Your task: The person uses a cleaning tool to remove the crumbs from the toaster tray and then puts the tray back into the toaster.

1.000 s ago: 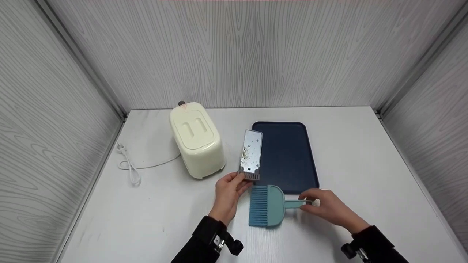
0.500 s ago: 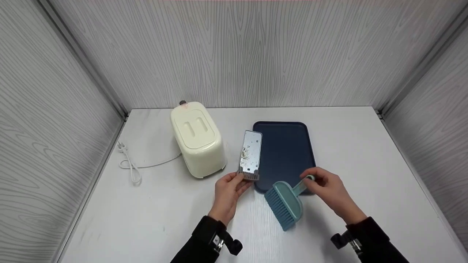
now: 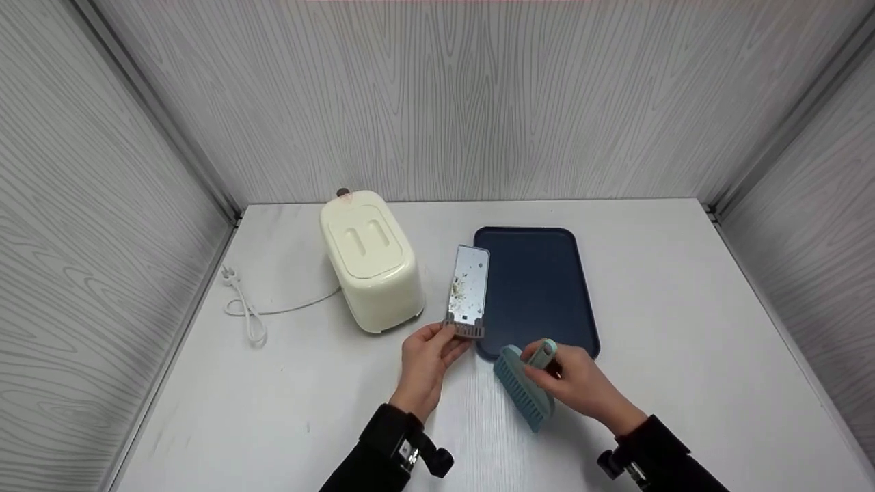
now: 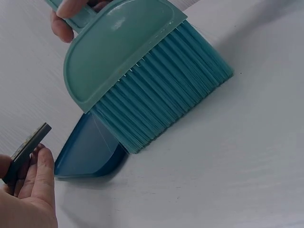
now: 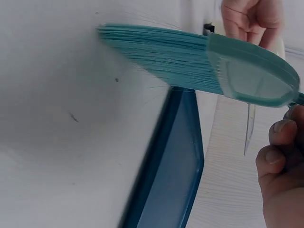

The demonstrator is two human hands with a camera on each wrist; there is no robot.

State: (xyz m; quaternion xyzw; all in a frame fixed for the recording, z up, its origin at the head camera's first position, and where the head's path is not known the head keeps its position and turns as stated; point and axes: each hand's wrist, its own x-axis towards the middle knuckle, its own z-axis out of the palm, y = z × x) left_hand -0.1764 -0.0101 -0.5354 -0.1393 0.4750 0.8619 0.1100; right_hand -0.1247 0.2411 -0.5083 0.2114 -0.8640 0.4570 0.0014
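My left hand (image 3: 424, 365) pinches the grey slotted end of a toaster's crumb tray (image 3: 469, 277). Brown crumbs lie scattered over its metal plate, which overlaps the left edge of a dark blue tray (image 3: 540, 287) in the head view. In my right hand (image 3: 581, 383) is a small teal hand brush (image 3: 521, 389), gripped by its handle near the blue tray's front edge. Its bristles (image 4: 166, 85) point downward and toward the left in the head view. From the right wrist, the bristles (image 5: 152, 52) show beside the blue tray's rim (image 5: 151, 156).
A cream toaster (image 3: 372, 273) with its lid on stands left of the crumb tray. Its white cord and plug (image 3: 230, 275) lie on the table at the far left. Grey wood-grain panels (image 3: 437, 102) enclose the table at the back and sides.
My right hand has lifted the brush, turned it from lying sideways to a steeper tilt, and shifted left with a closer grip on the handle. The left hand and crumb tray have stayed put.
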